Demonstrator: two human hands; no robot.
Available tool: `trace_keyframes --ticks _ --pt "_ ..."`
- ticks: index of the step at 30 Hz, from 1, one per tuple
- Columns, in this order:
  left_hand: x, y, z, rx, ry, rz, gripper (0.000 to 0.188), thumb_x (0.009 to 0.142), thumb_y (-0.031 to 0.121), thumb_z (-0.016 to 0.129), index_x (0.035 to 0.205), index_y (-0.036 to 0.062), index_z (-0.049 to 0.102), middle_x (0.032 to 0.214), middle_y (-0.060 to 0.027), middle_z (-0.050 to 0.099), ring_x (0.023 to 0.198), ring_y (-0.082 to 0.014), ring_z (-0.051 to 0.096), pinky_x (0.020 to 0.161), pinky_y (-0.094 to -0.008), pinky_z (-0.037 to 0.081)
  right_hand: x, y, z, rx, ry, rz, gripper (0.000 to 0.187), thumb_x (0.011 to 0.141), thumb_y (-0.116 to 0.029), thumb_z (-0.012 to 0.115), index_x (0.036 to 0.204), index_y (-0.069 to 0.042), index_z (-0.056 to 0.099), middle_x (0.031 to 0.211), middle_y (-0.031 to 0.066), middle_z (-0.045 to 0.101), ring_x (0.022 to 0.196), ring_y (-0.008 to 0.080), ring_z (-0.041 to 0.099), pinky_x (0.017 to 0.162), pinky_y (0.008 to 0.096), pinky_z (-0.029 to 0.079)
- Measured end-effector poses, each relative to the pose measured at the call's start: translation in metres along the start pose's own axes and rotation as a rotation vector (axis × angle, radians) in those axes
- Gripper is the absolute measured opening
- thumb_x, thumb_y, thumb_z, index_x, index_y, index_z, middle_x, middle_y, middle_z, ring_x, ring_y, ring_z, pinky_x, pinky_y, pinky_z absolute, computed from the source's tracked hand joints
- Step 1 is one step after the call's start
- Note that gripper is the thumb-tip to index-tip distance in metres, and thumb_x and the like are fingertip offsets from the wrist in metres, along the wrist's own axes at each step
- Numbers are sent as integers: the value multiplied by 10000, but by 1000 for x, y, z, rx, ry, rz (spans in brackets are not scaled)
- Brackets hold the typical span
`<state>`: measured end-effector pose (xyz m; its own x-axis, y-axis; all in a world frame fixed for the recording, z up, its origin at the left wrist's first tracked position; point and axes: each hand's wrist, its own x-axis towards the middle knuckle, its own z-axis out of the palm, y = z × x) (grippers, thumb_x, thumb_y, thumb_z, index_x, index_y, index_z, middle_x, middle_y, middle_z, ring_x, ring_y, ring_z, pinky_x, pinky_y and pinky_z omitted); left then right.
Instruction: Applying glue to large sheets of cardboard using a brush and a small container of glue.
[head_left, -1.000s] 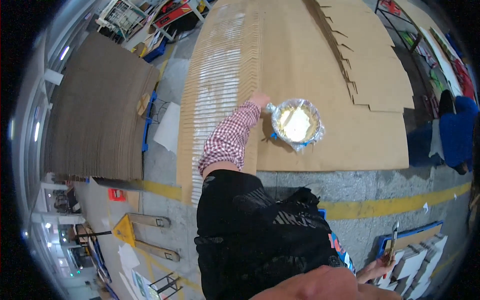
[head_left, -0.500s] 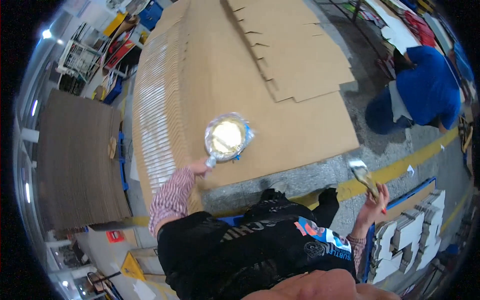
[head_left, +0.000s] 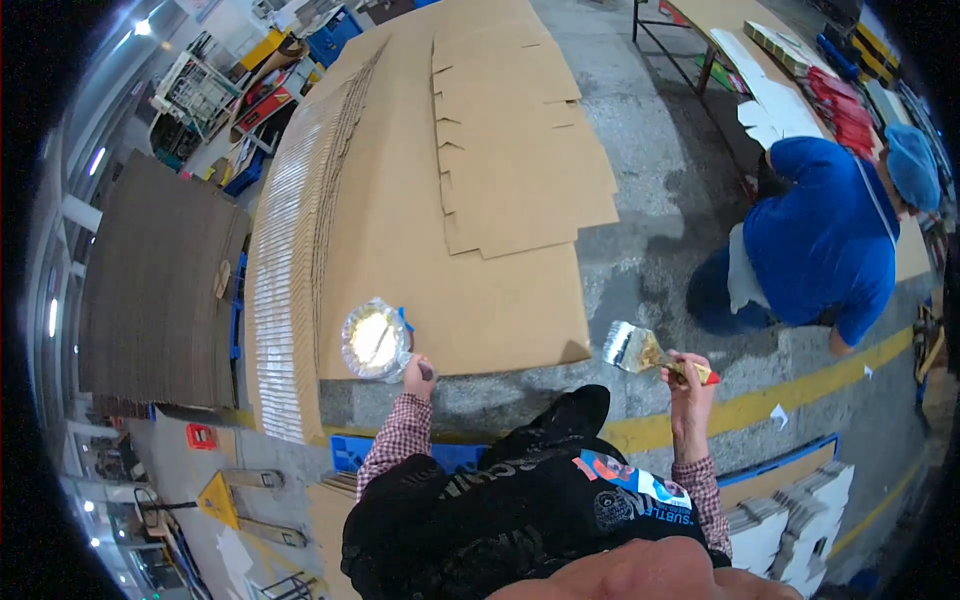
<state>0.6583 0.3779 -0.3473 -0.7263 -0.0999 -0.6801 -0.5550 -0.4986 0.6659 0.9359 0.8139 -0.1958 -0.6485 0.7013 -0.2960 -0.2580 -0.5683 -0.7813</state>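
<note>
By its handle, my left hand grips a small pot that looks lined with clear plastic. Pale, shiny contents fill it, and a bit of blue shows at its rim. The pot is over the near left part of a large brown cardboard sheet; whether it rests there I cannot tell. My right hand is closed round the handle of a wide paintbrush, its whitish bristles pointing left. The brush is in the air, just right of the sheet's near right corner. A stepped-edge cardboard piece lies on the sheet.
Overlapping cardboard edges line the left side. Beyond stands a tall cardboard stack. A co-worker in blue bends at the right, beside a table. Behind me are a yellow pallet jack and white stacked pieces.
The view has shifted, and the cardboard and pot appear lower and further left. The brush has swung to point left and is nearer the sheet's corner. Both hands keep their hold.
</note>
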Motion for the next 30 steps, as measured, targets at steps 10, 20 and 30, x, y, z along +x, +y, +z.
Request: trace_keyframes --ticks 10,20,30 --pt "6 -20 27 -266 -100 116 192 835 46 558 689 119 457 543 64 410 462 -40 410 399 -149 351 167 -36 6 14 -163 53 211 959 -208 490 990 -4 538 995 158 632 723 176 633 647 282 528" --pt "-62 -25 186 -47 131 267 209 861 158 570 691 123 453 573 40 446 465 -65 413 408 -220 338 365 -103 7 11 -100 68 293 980 -287 439 951 -16 545 905 124 648 629 130 604 559 229 489" --pt "-108 -38 378 -249 35 335 147 861 124 551 748 85 465 608 5 448 485 -95 405 420 -225 333 595 -155 72 202 -4 14 327 955 -342 484 938 -23 553 868 135 639 582 131 584 490 201 477"
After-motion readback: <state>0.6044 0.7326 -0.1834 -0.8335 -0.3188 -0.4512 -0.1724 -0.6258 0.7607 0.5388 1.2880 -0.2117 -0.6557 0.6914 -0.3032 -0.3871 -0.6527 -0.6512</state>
